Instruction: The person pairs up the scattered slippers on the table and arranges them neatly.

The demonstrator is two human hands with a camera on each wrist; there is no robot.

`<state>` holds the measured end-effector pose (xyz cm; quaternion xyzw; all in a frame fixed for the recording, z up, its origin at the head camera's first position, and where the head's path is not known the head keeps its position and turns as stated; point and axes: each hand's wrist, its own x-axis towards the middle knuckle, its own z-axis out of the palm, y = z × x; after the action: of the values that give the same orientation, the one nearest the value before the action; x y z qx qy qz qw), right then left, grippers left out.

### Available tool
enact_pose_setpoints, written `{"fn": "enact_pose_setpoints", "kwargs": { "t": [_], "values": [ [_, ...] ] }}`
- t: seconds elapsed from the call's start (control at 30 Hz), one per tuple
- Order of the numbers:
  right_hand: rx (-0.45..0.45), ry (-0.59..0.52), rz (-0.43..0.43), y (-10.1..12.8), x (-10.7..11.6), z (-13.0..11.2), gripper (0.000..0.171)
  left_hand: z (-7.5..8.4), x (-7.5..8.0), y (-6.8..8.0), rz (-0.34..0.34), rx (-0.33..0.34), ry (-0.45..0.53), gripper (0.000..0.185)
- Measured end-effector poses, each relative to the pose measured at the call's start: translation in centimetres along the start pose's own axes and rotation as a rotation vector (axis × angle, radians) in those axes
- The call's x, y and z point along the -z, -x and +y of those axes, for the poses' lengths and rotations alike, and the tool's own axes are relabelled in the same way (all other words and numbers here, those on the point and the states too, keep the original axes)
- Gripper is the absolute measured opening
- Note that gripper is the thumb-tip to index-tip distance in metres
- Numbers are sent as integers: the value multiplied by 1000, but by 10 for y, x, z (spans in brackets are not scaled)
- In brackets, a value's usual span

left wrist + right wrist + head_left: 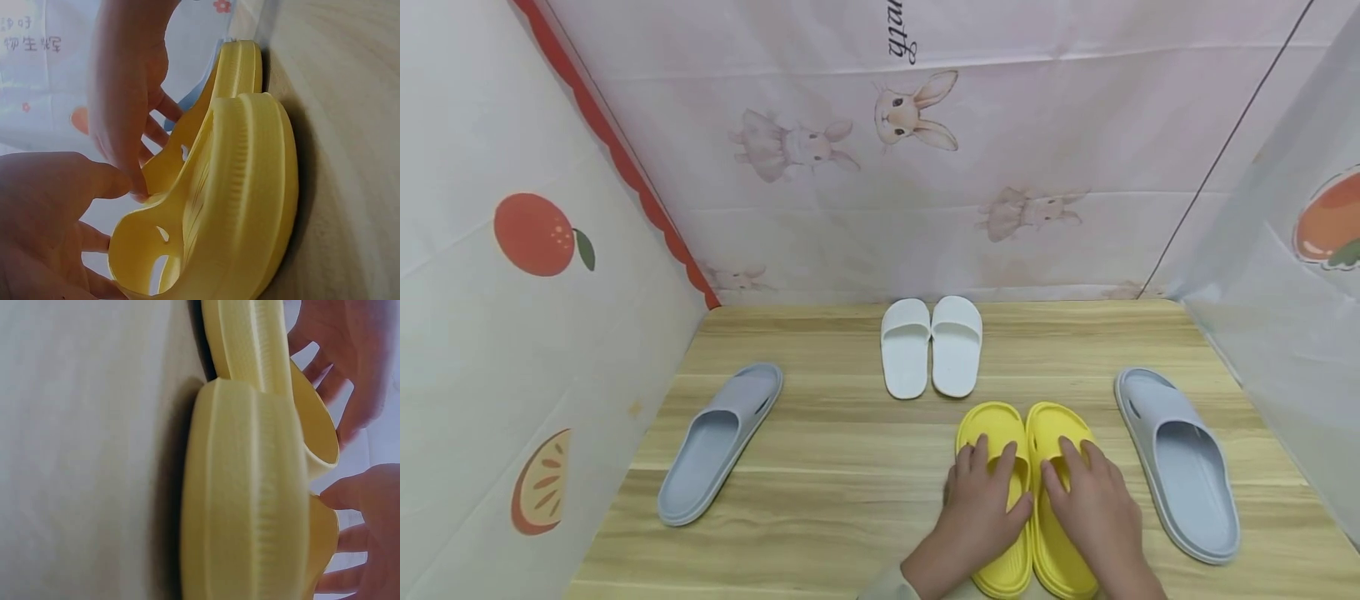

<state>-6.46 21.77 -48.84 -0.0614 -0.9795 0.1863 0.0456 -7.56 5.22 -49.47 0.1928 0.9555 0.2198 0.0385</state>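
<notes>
A pair of yellow slippers lies side by side on the wooden board, toes pointing away from me. My left hand (973, 508) is over the left yellow slipper (996, 421), its spread fingertips at the strap. Over the right yellow slipper (1060, 422), my right hand (1097, 508) touches the strap in the same way, fingers loosely bent. In the left wrist view the left hand (44, 219) has its fingers along the outside of the strap. From the right wrist, the right hand (375, 531) shows its thumb and fingers at the strap's edge.
Two small white slippers (957, 354) stand together at the back wall. One grey slipper (718, 446) lies angled on the left of the wooden board (820, 467), another grey slipper (1187, 471) on the right. Printed cloth walls (820, 233) with rabbits and fruit enclose the board.
</notes>
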Motion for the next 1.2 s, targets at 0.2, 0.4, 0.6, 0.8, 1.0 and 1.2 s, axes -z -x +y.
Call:
{"fn": "enact_pose_setpoints", "kwargs": {
  "t": [0.2, 0.4, 0.6, 0.8, 1.0, 1.2],
  "values": [
    [12, -1, 5, -8, 2, 7, 56, 2, -2, -11, -14, -3, -24, 60],
    [28, 1, 58, -15, 1, 14, 53, 5, -6, -24, -12, -13, -50, 61],
    [35, 11, 56, -23, 5, 22, 54, 10, -11, -35, 11, -24, -80, 62],
    [62, 6, 71, -34, 7, 28, 52, 12, -16, -45, 29, -34, -131, 65],
    [42, 6, 59, -44, 6, 33, 52, 15, -15, -55, 21, -36, -139, 64],
    [63, 10, 48, -55, 6, 38, 53, 17, -12, -65, 23, -31, -155, 63]
  ]
}}
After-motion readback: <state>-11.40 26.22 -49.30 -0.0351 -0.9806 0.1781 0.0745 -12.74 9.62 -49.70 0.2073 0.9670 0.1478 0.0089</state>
